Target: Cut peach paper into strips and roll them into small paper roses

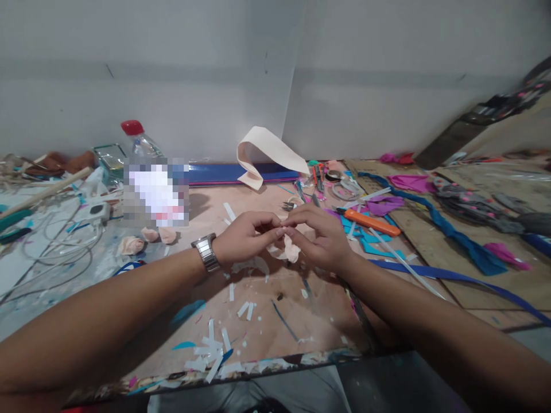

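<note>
My left hand point(245, 236), with a metal watch point(205, 252) on its wrist, and my right hand point(321, 234) meet at the middle of the work board point(258, 321). Both pinch a small piece of pale peach ribbon point(291, 250) between their fingertips; part of it hangs below my right hand. Three small peach ribbon roses point(131, 245) lie on the board to the left of my left hand. A long strip of the same peach ribbon point(269, 150) curls up at the back of the board.
A water bottle with a red cap point(140, 146) stands at the back left. An orange utility knife point(372, 222), scissors point(346, 188), blue ribbon point(451, 235) and magenta scraps point(411, 182) lie to the right. White paper slips point(213, 353) litter the front edge. Wires point(51, 246) lie left.
</note>
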The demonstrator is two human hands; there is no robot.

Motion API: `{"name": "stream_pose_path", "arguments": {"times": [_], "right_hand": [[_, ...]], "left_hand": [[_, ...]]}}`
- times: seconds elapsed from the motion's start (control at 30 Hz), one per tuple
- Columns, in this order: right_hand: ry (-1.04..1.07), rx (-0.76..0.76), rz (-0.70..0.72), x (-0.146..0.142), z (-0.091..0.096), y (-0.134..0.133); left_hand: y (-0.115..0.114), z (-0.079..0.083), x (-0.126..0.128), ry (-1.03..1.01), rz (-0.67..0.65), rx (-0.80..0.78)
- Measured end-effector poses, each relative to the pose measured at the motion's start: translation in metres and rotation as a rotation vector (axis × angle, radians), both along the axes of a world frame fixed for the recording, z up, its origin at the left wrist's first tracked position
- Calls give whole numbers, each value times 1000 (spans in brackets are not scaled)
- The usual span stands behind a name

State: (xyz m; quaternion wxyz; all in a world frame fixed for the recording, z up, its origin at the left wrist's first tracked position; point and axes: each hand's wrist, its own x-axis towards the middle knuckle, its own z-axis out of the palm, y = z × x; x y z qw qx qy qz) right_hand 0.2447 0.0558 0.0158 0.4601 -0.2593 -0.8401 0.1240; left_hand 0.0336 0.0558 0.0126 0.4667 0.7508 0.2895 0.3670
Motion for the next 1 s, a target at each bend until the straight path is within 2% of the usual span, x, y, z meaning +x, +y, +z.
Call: {"name": "stream_pose_path", "arguments": {"times": [0.2,0.4,0.63,0.83,1.0], "right_hand": [[62,-70,-25,0,-2,-1],[140,-204,-64,0,-8,-1],[209,-401,-5,0,-12,-1],[378,-634,85,-6,-11,-2],[436,-746,138,-6,-13,0]], "left_hand": [[2,-1,1,-31,42,8],[1,0,0,-8,75,55],[0,2,1,-12,192,143],[1,-1,-1,-33,157,186],[-1,1,-1,-33,138,223]]}}
